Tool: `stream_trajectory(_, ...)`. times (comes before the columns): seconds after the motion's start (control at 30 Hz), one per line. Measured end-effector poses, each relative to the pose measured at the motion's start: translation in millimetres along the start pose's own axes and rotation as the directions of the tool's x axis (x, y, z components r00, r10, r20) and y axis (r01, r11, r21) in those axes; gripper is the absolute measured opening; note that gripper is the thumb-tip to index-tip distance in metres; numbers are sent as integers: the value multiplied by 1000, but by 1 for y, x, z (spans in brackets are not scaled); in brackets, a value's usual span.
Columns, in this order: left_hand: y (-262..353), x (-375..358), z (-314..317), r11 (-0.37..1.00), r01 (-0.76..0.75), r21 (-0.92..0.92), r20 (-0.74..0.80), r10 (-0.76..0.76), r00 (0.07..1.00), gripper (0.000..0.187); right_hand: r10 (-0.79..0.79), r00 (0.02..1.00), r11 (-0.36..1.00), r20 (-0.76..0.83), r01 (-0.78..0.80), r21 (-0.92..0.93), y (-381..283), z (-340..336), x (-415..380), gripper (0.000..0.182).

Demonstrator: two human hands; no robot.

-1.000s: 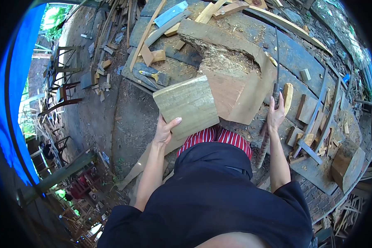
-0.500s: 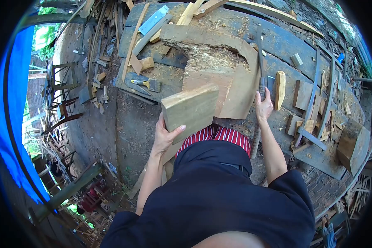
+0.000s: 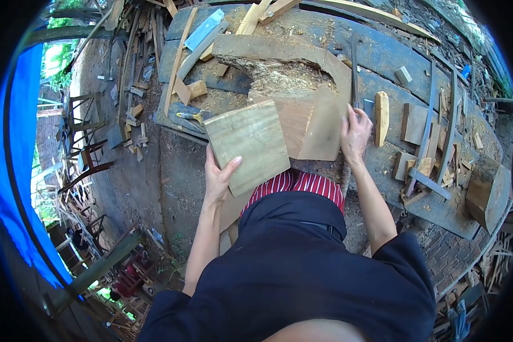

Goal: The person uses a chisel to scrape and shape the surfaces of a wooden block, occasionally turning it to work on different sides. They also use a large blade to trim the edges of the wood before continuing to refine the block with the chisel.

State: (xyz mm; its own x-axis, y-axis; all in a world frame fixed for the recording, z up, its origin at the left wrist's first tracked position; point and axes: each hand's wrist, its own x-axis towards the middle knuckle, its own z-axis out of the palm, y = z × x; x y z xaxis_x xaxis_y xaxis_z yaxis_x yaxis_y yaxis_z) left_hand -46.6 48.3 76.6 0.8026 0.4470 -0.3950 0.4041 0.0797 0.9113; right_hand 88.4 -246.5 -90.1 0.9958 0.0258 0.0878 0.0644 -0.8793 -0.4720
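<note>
My left hand [image 3: 218, 175] is closed on the lower left edge of a thick, squarish wooden block [image 3: 251, 145], thumb over its broad face. The block is held up and tilted, in front of my striped red and white shorts. My right hand [image 3: 356, 135] is open, fingers apart, over a long dark bar-like tool [image 3: 354, 68]; contact with it cannot be made out. The tool lies along the right edge of a large, rough-hollowed wood slab [image 3: 290, 48]. A flat, smooth brown board [image 3: 323, 128] rests on the slab, left of my right hand.
A yellow-handled brush [image 3: 191, 116] is partly behind the block. Right of my right hand lies a pale wood piece [image 3: 381, 118]. Long dark strips [image 3: 427, 122], offcuts [image 3: 414, 122] and a heavy timber block [image 3: 487, 196] lie farther right on the workbench [image 3: 376, 82].
The block has tipped so its broad face shows more, and has shifted slightly left and down. My right hand has loosened from the dark tool, its fingers now spread.
</note>
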Motion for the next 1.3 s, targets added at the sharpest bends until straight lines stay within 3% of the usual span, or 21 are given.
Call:
stream_trajectory(0.13,-7,17,-8,996,67,-61,-3,-68,998,64,-208,977,874,46,165,457,-74,-15,18,28)
stream_trajectory(0.17,-10,20,-10,991,103,-81,-19,-105,994,63,-207,963,849,175,87,521,-89,-9,20,28)
stream_trajectory(0.27,-10,24,-9,985,136,-110,-23,-140,990,63,-323,932,820,162,190,540,-128,7,20,33)
stream_trajectory(0.33,-10,22,-9,983,138,-120,-31,-143,989,62,-460,877,797,138,339,500,-148,14,17,44)
stream_trajectory(0.37,-11,23,-9,985,139,-104,-41,-144,989,62,-469,854,827,225,336,450,-155,14,14,53)
stream_trajectory(0.5,-13,24,-11,982,165,-97,-54,-170,984,62,-462,839,853,287,331,404,-160,16,8,57)
stream_trajectory(0.57,-17,25,-14,980,167,-110,-50,-173,984,61,-468,859,830,206,348,436,-159,19,3,59)
stream_trajectory(0.83,-64,28,-26,947,191,-260,-41,-208,977,57,-440,872,846,213,323,424,-162,15,-6,60)
stream_trajectory(1.0,-100,26,-18,901,260,-346,-115,-316,942,55,-413,889,839,200,285,464,-153,5,-8,55)
stream_trajectory(1.07,-112,30,-13,894,267,-360,-124,-329,936,57,-457,886,779,82,353,518,-140,-4,-11,47)
stream_trajectory(1.1,-116,31,-12,893,252,-373,-164,-331,929,60,-382,924,779,-35,342,526,-133,-15,-13,43)
stream_trajectory(1.2,-120,35,-4,919,254,-301,-289,-342,894,64,-76,992,926,-97,107,362,-82,-32,-22,28)
stream_trajectory(1.23,-121,38,-3,920,245,-306,-309,-339,889,64,106,985,922,-133,-47,385,-52,-23,-28,24)
stream_trajectory(1.3,-125,50,2,940,226,-255,-324,-304,896,67,411,910,864,-50,-371,339,11,1,-45,27)
